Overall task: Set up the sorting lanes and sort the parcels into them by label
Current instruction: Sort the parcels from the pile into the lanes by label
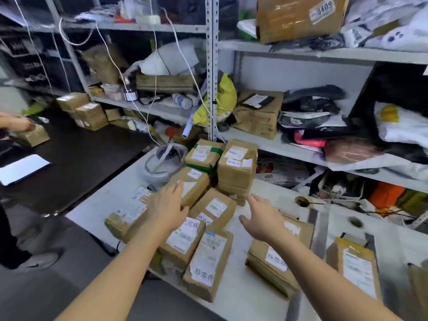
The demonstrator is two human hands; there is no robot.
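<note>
Several brown cardboard parcels with white labels lie on a white table (243, 290). A cluster sits at the table's middle, with two taller parcels (236, 165) stacked at the back. My left hand (168, 205) reaches forward with straight fingers over a parcel (193, 184) in the cluster, holding nothing. My right hand (264, 218) hovers with spread fingers above another parcel (275, 258) that bears a handwritten label. In front lies a long parcel (208, 262), and one more parcel (356, 267) lies at the right.
Metal shelves (301, 54) packed with bags and boxes rise behind the table. A grey helmet (162, 163) sits at the table's far corner. To the left, another person's hand (18, 123) rests on a small box on a dark table (81, 154) with a white sheet.
</note>
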